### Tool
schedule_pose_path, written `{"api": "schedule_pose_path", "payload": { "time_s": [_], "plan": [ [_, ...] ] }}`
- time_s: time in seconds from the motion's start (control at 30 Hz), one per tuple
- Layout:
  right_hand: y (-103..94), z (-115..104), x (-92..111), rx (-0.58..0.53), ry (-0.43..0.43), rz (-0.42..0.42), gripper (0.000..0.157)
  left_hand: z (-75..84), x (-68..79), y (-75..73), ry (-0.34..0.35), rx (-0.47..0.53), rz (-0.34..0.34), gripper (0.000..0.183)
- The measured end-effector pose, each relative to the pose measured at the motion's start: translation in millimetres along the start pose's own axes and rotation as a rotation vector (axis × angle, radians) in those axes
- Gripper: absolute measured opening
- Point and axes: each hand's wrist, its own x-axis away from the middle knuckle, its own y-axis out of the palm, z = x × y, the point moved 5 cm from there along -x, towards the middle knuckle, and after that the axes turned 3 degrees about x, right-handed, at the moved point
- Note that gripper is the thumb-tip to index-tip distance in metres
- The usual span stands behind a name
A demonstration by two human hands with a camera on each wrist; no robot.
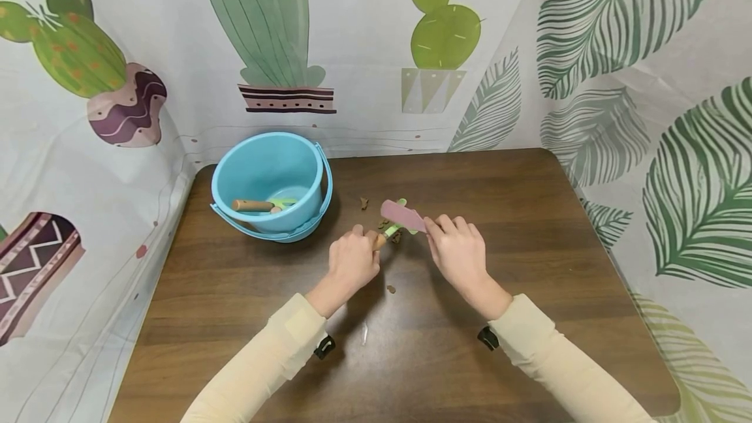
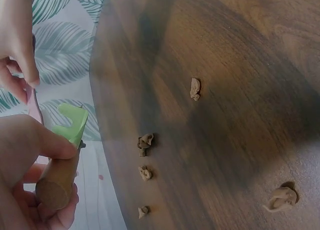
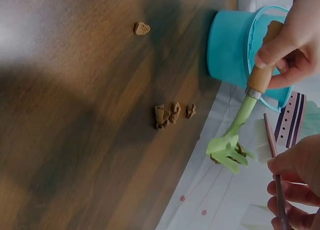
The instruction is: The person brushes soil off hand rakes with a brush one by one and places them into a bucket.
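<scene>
My left hand (image 1: 354, 258) grips the wooden handle (image 3: 261, 77) of a small toy hand rake, its green pronged head (image 3: 230, 150) held above the table. Brown clay-like bits cling among the prongs. Between thumb and fingers, my right hand (image 1: 460, 250) pinches a thin flat pink strip with a rounded end (image 1: 402, 216). In the head view the strip overlaps the rake head; in the right wrist view it appears edge-on, beside the prongs. Below both hands, brown crumbs (image 3: 160, 117) lie on the wood, with another bit (image 1: 391, 289) nearer to me.
A light-blue bucket (image 1: 258, 168) stands at the table's back left, its handle lowered. Inside lies another wooden-handled tool (image 1: 252, 205) with a green end. A small clear sliver (image 1: 365, 333) lies on the brown table (image 1: 529, 358). Patterned cloth (image 1: 364, 31) hangs behind.
</scene>
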Motion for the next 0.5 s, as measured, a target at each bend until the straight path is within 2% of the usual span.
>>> {"api": "schedule_pose_path", "payload": {
  "time_s": [0.3,0.5],
  "plan": [
    [5.7,-3.8,1.0,-0.001,0.007,-0.022,0.020,2.3,1.2,1.4,0.017,0.011,0.030,0.017],
    [8.2,-2.7,2.7,0.025,0.010,-0.027,0.018,2.7,1.2,1.2,0.039,0.027,0.084,0.019]
  ]
}}
